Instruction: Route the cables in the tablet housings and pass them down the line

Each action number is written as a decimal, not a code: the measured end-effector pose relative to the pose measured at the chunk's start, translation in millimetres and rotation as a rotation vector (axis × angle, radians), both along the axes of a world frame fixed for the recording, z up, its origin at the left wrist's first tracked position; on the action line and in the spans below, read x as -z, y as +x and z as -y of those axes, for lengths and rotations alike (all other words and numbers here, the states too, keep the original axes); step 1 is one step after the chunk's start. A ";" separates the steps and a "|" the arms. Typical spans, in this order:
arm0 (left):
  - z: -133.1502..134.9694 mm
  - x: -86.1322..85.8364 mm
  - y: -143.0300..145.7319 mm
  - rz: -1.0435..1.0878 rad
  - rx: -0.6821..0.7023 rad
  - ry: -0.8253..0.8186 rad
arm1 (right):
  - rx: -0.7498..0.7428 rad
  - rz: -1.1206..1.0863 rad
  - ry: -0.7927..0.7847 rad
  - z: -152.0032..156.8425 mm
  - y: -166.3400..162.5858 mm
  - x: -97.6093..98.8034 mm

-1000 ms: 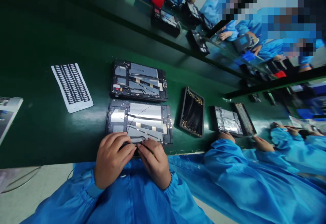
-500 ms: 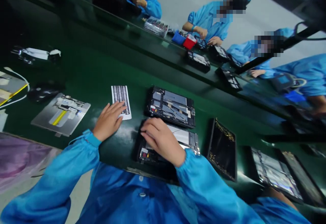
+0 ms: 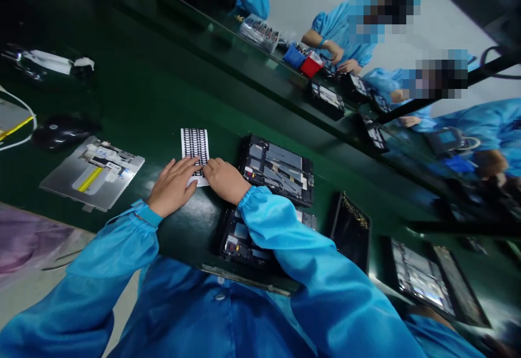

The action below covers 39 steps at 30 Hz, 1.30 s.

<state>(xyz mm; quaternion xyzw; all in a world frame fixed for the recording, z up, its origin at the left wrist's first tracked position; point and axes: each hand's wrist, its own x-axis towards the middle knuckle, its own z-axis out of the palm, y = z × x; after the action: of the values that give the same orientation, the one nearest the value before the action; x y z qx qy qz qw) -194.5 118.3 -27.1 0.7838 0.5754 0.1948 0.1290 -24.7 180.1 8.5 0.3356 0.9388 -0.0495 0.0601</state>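
Observation:
A white sheet of small black stickers [image 3: 195, 142] lies on the green table. My left hand [image 3: 173, 187] rests flat on its lower left part, fingers stretched out and slightly apart. At the sheet's right edge is my right hand [image 3: 226, 180], its fingers bent together over the stickers; whatever they pinch is hidden. Just right of that hand sits an opened tablet-like device [image 3: 280, 165] with its inner parts showing. A second opened device [image 3: 238, 241] lies nearer to me, partly covered by my right sleeve.
To the left lie a metal panel with yellow tape [image 3: 112, 179] and a black computer mouse [image 3: 61, 133]. A dark tray with small gold-coloured pieces [image 3: 352, 233] stands to the right, near more opened devices [image 3: 421, 276]. Several co-workers in blue sit across the bench.
My right hand has moved left and away from the nearer device, over to the sticker sheet. My left hand stays on the sheet. The camera view has shifted slightly.

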 end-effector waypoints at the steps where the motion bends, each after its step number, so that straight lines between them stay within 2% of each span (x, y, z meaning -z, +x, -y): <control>1: -0.7 0.8 -0.4 -0.007 0.007 0.004 | 0.003 0.005 -0.013 -2.8 -1.2 -1.6; 3: -3.1 4.1 -3.0 -0.021 0.027 0.019 | 0.016 -0.030 -0.056 -6.4 2.9 -12.5; 6: -11.0 11.8 -11.0 -0.038 0.068 0.083 | 0.081 -0.349 -0.109 7.8 37.0 -46.9; 8: -17.1 14.1 -14.7 -0.024 0.093 0.123 | 0.160 -0.626 -0.097 37.8 77.3 -72.3; 10: -17.1 8.2 -11.9 0.047 0.074 0.193 | 0.256 -0.763 -0.070 81.9 123.5 -88.3; 12: -4.4 -8.3 0.8 0.159 0.004 0.274 | 0.387 -0.775 -0.054 130.9 167.4 -88.7; 14: 22.4 -31.0 25.1 0.256 -0.051 0.293 | 0.530 -0.712 -0.024 174.8 202.3 -75.6; 15: 39.5 -42.1 41.5 0.297 -0.043 0.320 | 0.592 -0.668 -0.005 192.6 214.8 -66.6; 16: 57.6 -51.7 60.0 0.303 0.036 0.320 | 0.642 -0.623 0.014 207.2 223.8 -57.7; 19: 104.6 -65.9 121.2 0.258 0.374 0.284 | 0.687 -0.522 0.056 232.6 232.1 -38.1; 21: 121.6 -63.7 157.7 0.276 0.430 0.249 | 0.657 -0.491 0.068 237.2 228.8 -32.1; 24: 125.0 -51.8 192.5 0.273 0.381 0.191 | 0.618 -0.466 0.070 234.4 223.2 -27.9; 28: 115.8 -40.8 202.7 0.243 0.357 0.147 | 0.587 -0.407 0.066 228.7 222.4 -24.8; 39: 118.3 -43.2 204.1 0.232 0.336 0.118 | 0.564 -0.310 0.061 227.1 220.8 -30.4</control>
<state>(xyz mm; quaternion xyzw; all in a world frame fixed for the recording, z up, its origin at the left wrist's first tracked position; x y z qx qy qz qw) 9.6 0.0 16.1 0.8472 0.4057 0.2928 0.1786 196.1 -47.0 38.9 0.5726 0.8078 -0.0865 -0.1099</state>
